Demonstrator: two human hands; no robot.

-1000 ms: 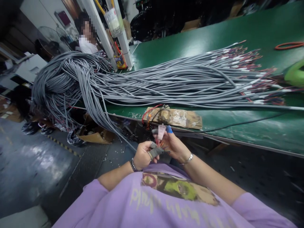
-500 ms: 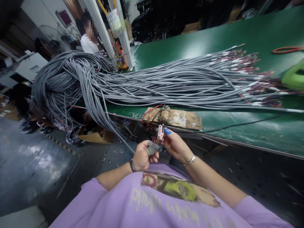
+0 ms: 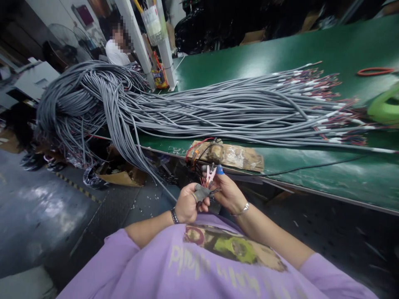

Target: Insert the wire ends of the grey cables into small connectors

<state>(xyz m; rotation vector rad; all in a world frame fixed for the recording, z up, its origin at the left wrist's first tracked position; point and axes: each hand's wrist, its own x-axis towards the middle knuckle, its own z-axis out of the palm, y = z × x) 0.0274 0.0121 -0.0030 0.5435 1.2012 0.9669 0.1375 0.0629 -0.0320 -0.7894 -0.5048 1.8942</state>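
Observation:
My left hand (image 3: 187, 205) is closed around the end of a grey cable (image 3: 168, 192), whose thin coloured wires (image 3: 205, 181) fan out past the fingers. A grey cover wraps the thumb. Close beside it, my right hand (image 3: 231, 194), with blue wrapping on the thumb tip, pinches a small pale pink clip (image 3: 211, 172) shaped like a clothespin. The clip's upper arms stand apart in a V, right at the wires. Whether it touches them I cannot tell. Some dark wires pass between the two hands, and the right fingertips are partly hidden.
A big bundle of grey cables (image 3: 218, 110) lies along the green bench (image 3: 327, 176) and hangs off its left side. At the near edge sits a worn wooden block (image 3: 243, 157) with a device and leads. An open cardboard box (image 3: 123, 176) is below left; a person (image 3: 116, 52) sits beyond.
The pink clip's upper arms have spread from close together into a V. My right hand has shifted slightly left, towards the left hand, which keeps its grip on the cable.

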